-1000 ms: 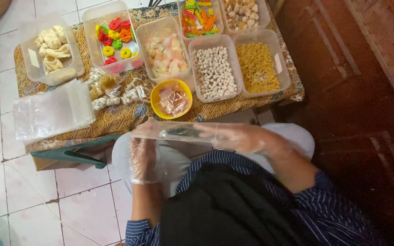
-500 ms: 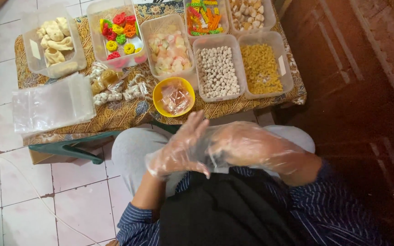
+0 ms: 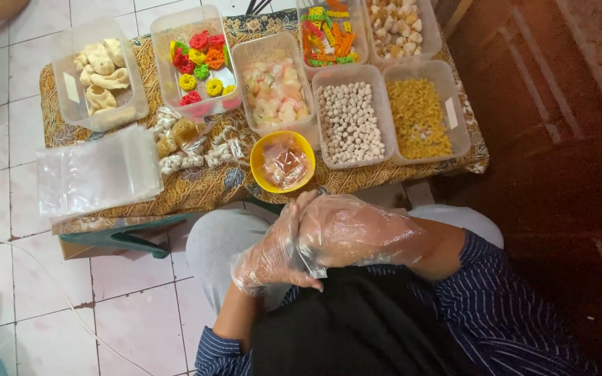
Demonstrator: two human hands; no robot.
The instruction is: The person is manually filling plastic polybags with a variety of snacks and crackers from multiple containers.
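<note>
Both hands wear thin clear plastic gloves and meet over my lap, just in front of the low table's edge. My left hand (image 3: 271, 254) is cupped around the fingertips of my right hand (image 3: 357, 228), gripping the loose clear plastic that covers it. A flap of that plastic (image 3: 311, 267) hangs between the two hands. My right hand's fingertips are hidden behind the left palm. The nearest thing is a yellow bowl (image 3: 262, 171) holding small clear packets, just beyond the hands.
A low table with a patterned brown cloth (image 3: 196, 189) carries several clear tubs: pale crackers (image 3: 99, 73), coloured flower shapes (image 3: 196, 61), pink-white pieces (image 3: 276, 89), white balls (image 3: 350, 124), yellow macaroni (image 3: 419, 118). A stack of clear bags (image 3: 95, 174) and filled packets (image 3: 189, 143) lie left.
A second ago the hands were apart with clear plastic stretched between them. They have come together, the left hand closing over the right hand's fingers, and shifted slightly right.
</note>
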